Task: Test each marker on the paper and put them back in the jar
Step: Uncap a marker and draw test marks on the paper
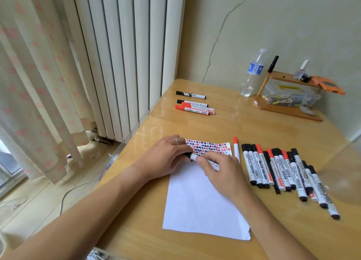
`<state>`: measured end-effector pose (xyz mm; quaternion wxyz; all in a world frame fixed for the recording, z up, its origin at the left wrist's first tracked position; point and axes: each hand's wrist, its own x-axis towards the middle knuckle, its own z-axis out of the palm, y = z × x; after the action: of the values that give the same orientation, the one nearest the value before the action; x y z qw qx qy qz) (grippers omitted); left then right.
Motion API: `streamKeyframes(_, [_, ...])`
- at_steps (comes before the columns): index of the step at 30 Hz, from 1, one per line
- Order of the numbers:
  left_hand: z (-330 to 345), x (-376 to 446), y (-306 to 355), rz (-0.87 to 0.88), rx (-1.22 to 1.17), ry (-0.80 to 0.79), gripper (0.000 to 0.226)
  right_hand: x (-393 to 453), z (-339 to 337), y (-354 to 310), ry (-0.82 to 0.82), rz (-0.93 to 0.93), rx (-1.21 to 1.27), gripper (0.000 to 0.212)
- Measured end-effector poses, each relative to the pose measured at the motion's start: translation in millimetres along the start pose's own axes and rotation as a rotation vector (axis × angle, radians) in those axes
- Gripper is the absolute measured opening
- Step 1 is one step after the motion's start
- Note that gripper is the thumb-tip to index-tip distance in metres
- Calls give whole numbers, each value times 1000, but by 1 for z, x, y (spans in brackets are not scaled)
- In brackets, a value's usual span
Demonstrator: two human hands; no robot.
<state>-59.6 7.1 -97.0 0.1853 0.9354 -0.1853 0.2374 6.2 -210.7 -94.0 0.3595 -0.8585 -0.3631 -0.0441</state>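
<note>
Over paper (203,197), marker (203,160) crosswise (cap leftward)

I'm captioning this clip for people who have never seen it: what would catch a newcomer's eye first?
First, the two hands meeting over the top of the white paper: the left hand and right hand both grip one black-capped marker, just below a band of red and black test marks. Next, the long row of markers lying right of the paper, and a small group of four markers farther back near the radiator.

We grip one marker (203,160) with both hands, left (166,158) and right (220,172), over the paper (199,201) on the bench (244,123).
</note>
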Motion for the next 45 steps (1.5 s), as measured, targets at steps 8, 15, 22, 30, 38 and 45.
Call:
streamKeyframes(8, [-2,4,12,73,68,-74,25,-3,-22,-9,-112,-17,-93,23])
streamKeyframes(15, [9,19,53,131,104,-151,29,-51,-54,-15,-67,179,-122,25])
streamKeyframes(22, [60,35,152,18,0,-5,56,-132,-81,8,174,374,-160,25])
streamKeyframes(30, [110,52,248,162,-69,-213,53,-259,-126,29,460,497,-296,26])
streamKeyframes(38, [148,58,308,228,-124,-434,52,-373,-104,36,625,651,-391,23])
streamKeyframes(45, [151,55,302,220,-134,-447,64,-463,-62,100,216,1145,-393,21])
